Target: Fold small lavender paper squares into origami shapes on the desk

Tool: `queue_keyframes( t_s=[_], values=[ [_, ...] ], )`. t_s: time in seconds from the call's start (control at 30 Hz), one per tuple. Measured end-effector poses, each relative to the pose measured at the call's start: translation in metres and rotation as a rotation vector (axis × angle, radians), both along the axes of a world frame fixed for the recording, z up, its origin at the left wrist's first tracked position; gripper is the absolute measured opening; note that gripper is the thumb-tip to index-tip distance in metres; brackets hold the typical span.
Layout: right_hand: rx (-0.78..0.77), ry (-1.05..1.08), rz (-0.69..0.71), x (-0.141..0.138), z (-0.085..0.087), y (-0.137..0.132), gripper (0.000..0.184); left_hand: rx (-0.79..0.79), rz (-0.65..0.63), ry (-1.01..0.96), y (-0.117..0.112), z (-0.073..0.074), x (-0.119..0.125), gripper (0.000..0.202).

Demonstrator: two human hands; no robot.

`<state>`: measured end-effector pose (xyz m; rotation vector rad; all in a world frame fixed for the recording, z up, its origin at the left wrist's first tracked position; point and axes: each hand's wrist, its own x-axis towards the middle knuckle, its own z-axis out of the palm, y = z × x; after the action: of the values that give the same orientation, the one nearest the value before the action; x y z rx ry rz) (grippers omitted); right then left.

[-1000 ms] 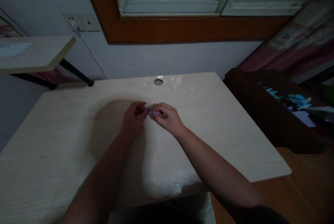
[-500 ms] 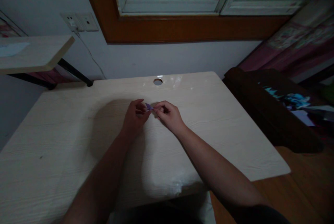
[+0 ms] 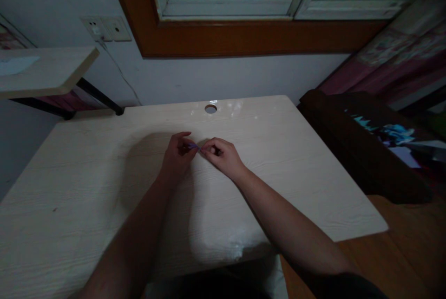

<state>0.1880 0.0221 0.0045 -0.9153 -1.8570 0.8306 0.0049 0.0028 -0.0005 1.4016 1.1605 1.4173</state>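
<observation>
My left hand [image 3: 177, 156] and my right hand [image 3: 223, 156] meet over the middle of a pale wooden desk [image 3: 87, 187]. Between their fingertips sits a tiny purple piece of folded paper [image 3: 195, 146], mostly hidden by the fingers. Both hands pinch it, thumbs and forefingers pressed together, just above the desk's surface.
A round cable hole [image 3: 211, 108] lies near the desk's far edge, below a window with a brown sill [image 3: 244, 39]. A small raised shelf [image 3: 45, 71] stands at the left. At the right, a dark wooden bed frame [image 3: 351, 146] holds bluish paper bits [image 3: 393, 134].
The purple paper stood up between the fingers half a second ago; now it lies lower and flatter, with both hands pinched closer around it. The hands stay in the same spot.
</observation>
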Motion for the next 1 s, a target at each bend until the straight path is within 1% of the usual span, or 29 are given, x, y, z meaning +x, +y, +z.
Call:
queue_keyframes(
  t_s=[0.1, 0.17, 0.27, 0.33, 0.43, 0.57, 0.7, 0.87, 1.0],
  values=[
    [0.017, 0.005, 0.010, 0.0009, 0.0017, -0.0007, 0.010, -0.041, 0.009, -0.036, 0.0002, 0.0031, -0.0009, 0.050],
    [0.027, 0.003, 0.011, 0.0016, 0.0024, -0.0003, 0.013, -0.073, 0.014, -0.093, 0.0004, 0.0047, -0.0011, 0.051],
    [0.047, 0.010, -0.006, 0.0026, 0.0020, 0.0010, 0.017, -0.131, -0.026, -0.197, 0.0005, 0.0049, -0.0008, 0.054],
    [0.085, 0.031, -0.011, 0.0029, 0.0012, 0.0017, 0.013, -0.159, -0.053, -0.241, 0.0008, 0.0037, -0.0006, 0.054],
    [0.148, 0.043, 0.020, 0.0031, 0.0003, 0.0020, 0.008, -0.177, -0.058, -0.271, 0.0012, 0.0018, -0.0010, 0.052],
    [0.205, -0.005, 0.069, 0.0033, 0.0005, 0.0014, 0.010, -0.203, -0.072, -0.263, 0.0011, 0.0016, -0.0017, 0.051],
    [0.241, -0.045, 0.082, 0.0033, 0.0005, 0.0003, 0.012, -0.214, -0.087, -0.224, 0.0007, 0.0024, -0.0018, 0.049],
    [0.245, -0.126, 0.087, 0.0046, 0.0008, -0.0015, 0.015, -0.194, -0.093, -0.156, 0.0007, 0.0022, -0.0021, 0.046],
    [0.235, -0.123, 0.080, 0.0055, 0.0017, -0.0014, 0.015, -0.184, -0.088, -0.135, 0.0010, 0.0019, -0.0015, 0.046]
  ],
)
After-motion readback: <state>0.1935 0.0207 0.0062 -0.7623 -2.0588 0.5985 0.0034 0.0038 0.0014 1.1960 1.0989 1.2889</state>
